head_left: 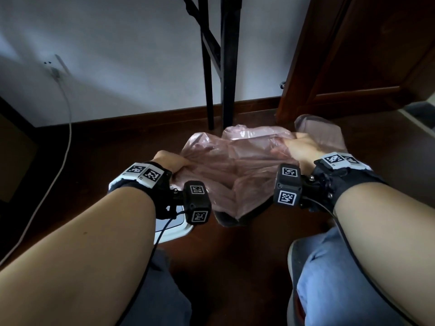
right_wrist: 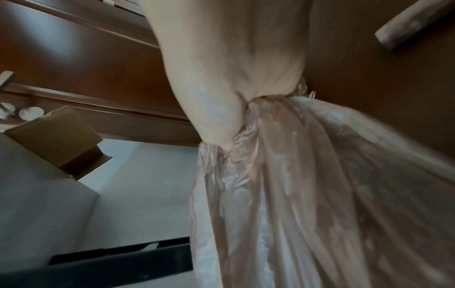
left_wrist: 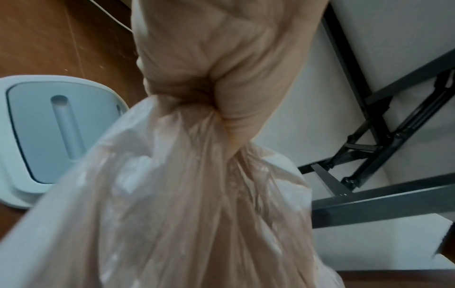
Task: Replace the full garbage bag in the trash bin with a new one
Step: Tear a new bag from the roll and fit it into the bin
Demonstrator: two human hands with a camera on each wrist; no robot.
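Observation:
A thin pink translucent garbage bag (head_left: pixel 235 165) hangs spread between both hands above the dark wooden floor. My left hand (head_left: pixel 171 161) grips a gathered bunch of the bag's edge on the left; the left wrist view shows the fist (left_wrist: pixel 221 87) closed round the plastic (left_wrist: pixel 184 214). My right hand (head_left: pixel 299 147) grips the opposite edge, with fingers (right_wrist: pixel 221 87) curled round bunched film (right_wrist: pixel 307 194). Under the bag a dark bin rim (head_left: pixel 229 221) shows, mostly hidden. The bin's white lid (head_left: pixel 174 228) (left_wrist: pixel 37 136) lies on the floor beside my left wrist.
Black folding-table legs (head_left: pixel 226 67) stand just behind the bag against the white wall. A dark wooden door (head_left: pixel 353 55) is at the right. A white cable (head_left: pixel 63 128) runs from a wall socket down the left. A cardboard box (right_wrist: pixel 56 136) sits nearby. My knees (head_left: pixel 329 278) are close below.

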